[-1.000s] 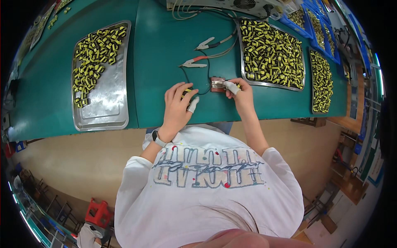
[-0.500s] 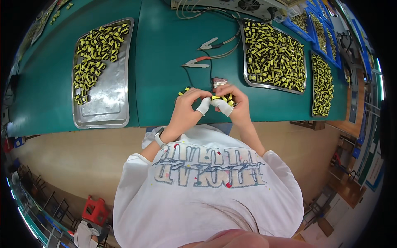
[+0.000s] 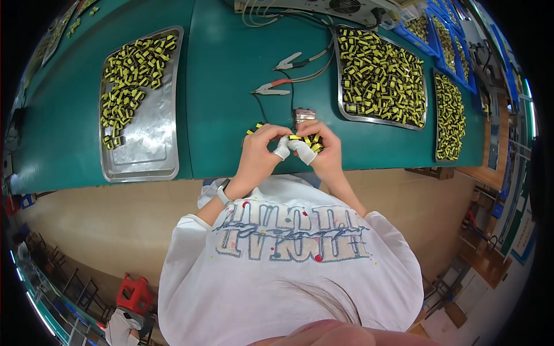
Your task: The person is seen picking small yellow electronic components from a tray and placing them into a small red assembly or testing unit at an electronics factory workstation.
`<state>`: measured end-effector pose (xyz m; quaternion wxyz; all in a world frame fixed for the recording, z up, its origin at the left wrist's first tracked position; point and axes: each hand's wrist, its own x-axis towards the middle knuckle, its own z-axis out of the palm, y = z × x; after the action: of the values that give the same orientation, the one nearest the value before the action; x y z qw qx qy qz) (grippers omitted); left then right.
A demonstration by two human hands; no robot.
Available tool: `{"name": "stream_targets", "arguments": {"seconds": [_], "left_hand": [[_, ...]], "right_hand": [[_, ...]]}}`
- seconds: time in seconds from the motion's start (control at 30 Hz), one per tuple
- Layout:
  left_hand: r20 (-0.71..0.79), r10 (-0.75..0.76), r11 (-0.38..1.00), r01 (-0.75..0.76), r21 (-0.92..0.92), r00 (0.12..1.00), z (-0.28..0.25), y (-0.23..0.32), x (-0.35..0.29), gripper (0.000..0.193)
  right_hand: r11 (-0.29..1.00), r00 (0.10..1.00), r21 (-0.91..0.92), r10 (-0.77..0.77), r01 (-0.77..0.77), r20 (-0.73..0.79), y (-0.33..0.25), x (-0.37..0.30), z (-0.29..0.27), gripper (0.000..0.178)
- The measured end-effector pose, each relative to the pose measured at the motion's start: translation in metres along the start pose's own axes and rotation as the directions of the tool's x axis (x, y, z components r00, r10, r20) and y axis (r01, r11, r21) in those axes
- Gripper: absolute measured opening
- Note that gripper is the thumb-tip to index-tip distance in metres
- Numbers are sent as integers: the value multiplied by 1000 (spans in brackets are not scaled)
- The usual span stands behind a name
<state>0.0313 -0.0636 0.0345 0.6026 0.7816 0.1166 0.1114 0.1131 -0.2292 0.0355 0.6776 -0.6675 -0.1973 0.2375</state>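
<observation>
Close to the table's front edge, both hands meet with a small yellow-and-black coil component (image 3: 295, 138) between their fingertips. My left hand (image 3: 259, 154) pinches its left side, thumb and forefinger closed. From the other side my right hand (image 3: 326, 154) grips it, fingers curled. White covers sheathe both thumbs. More of the same parts (image 3: 315, 142) show by my right fingers; whether they lie in the palm or on the table I cannot tell. Others (image 3: 257, 127) lie just beyond my left hand. A small block with a metallic front (image 3: 304, 116) stands right behind the fingertips.
A metal tray (image 3: 147, 155) partly filled with these parts lies at left. Fuller trays (image 3: 381, 78) (image 3: 449, 118) lie at right, with blue bins (image 3: 421, 40) behind. Two cable clips (image 3: 272, 89) rest mid-table, wired toward a boxed instrument (image 3: 323, 7). A red stool (image 3: 134, 294) stands lower left.
The view has shifted slightly. My right hand has come a little to the left, nearer my left hand. The small component stays between the fingertips.
</observation>
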Motion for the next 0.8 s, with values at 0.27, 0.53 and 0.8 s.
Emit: {"name": "stream_targets", "arguments": {"seconds": [0.27,0.53,0.8], "left_hand": [[-1,-71,996,70,-53,998,0,0,-1,25],[73,-178,955,190,-226,981,1,-14,2,20],[-79,131,955,-105,276,988,-43,-4,-5,45]], "right_hand": [[997,999,68,32,-30,-32,-5,-1,5,41],[987,997,147,71,-70,-4,0,6,1,26],[524,732,-851,-586,17,-347,-30,95,-112,23]]}}
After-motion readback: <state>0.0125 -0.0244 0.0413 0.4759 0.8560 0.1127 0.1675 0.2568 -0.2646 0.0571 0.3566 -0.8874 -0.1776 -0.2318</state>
